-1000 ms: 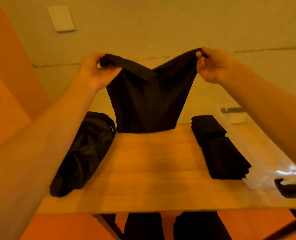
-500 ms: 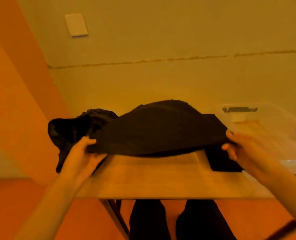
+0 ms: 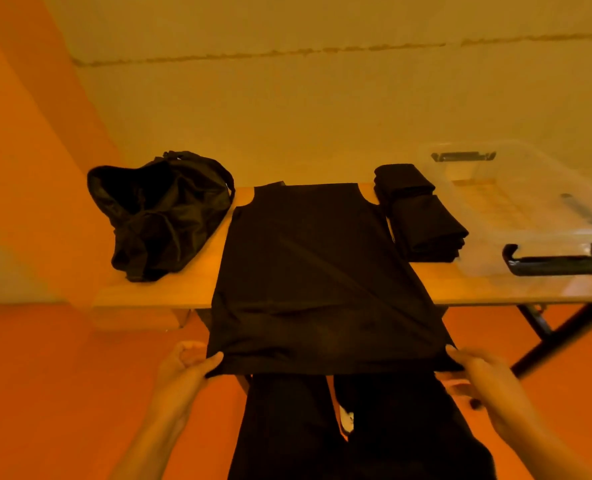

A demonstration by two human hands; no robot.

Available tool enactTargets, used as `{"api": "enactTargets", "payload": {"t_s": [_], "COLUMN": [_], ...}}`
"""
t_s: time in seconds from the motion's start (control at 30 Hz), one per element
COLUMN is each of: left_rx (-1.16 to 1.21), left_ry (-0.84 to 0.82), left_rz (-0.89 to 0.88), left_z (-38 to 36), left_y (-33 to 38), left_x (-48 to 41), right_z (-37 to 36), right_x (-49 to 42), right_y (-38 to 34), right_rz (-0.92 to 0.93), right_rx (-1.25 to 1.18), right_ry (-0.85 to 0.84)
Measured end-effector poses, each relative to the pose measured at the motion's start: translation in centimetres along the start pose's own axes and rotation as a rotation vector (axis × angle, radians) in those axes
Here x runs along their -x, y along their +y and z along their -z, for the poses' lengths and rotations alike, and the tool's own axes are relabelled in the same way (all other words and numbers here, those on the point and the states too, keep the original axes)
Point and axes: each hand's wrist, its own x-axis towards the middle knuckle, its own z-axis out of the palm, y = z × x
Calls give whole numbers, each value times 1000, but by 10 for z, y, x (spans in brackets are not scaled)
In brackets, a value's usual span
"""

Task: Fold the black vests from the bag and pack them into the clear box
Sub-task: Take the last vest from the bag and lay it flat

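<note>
While the black bag [image 3: 159,216] slumps open on the table [image 3: 142,296], well beyond the left hand [image 3: 187,365] and a little outward of it, that hand pinches the left hem corner of the black vest [image 3: 315,271], thumb on top and fingers curled beneath. From the two grips the vest runs straight away, its long axis pointing from the person toward the wall. The hem is held in the air off the near table edge, the body lies flat on the wood, and the shoulder straps reach the far edge. The right hand [image 3: 478,375] pinches the opposite hem corner, level with the left, so neither hand is nearer the straps. A lengthwise fold would, I judge, mean carrying the hem forward along that axis toward the straps. Beyond the right hand lies the stack of folded vests [image 3: 422,220], just beside the spread vest. Farther outward is the clear box [image 3: 516,202], which makes the right hand the nearer one for packing.
</note>
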Motion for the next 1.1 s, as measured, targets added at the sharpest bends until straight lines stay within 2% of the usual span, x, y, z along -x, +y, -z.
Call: {"api": "enactTargets", "payload": {"t_s": [0.1, 0.2, 0.3, 0.4, 0.57, 0.67, 0.8, 0.97, 1.1], "left_rx": [-30, -106, -130, -186, -353, -459, -448, -509, -592], "left_ry": [-11, -134, -237, -263, -283, -320, -325, -320, -357], "left_rz": [-76, -177, -253, -318, -383, -504, -620, -741, -749], "left_z": [4, 13, 25, 38, 49, 58, 72, 86, 95], "left_y": [-9, -10, -8, -3, 1, 2, -5, -16, -6], "left_x": [11, 20, 26, 38, 55, 51, 45, 47, 57], "right_z": [-2, -4, 0, 6, 25, 34, 41, 45, 48], "right_x": [0, 9, 20, 28, 27, 18, 11, 15, 18], "right_y": [13, 17, 17, 16, 20, 29, 35, 32, 29], "right_rz": [87, 201, 423, 584, 642, 853, 1114, 1097, 1043], "right_rx": [-48, -98, -58, 114, 394, 681, 658, 542, 488], "right_ry": [52, 70, 29, -11, -139, -49, -49, -119, -121]}}
